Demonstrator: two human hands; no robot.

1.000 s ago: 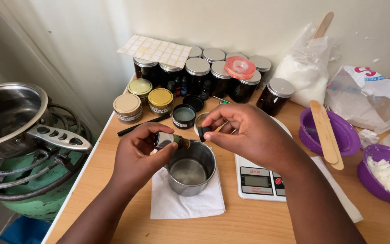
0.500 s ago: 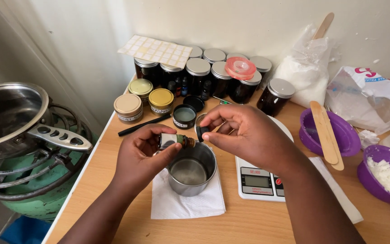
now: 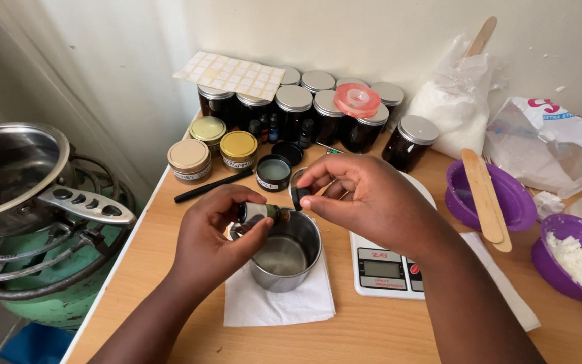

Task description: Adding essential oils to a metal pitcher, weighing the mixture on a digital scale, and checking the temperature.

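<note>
while the left hand [image 3: 213, 232] pinches a small dark bottle [image 3: 259, 212] tipped over the steel cup [image 3: 284, 253] on a white napkin [image 3: 274, 307], the right hand [image 3: 365, 199] fingers close on its black cap [image 3: 298, 195]; best keep the tilt gentle, mouth over the cup's centre.
</note>
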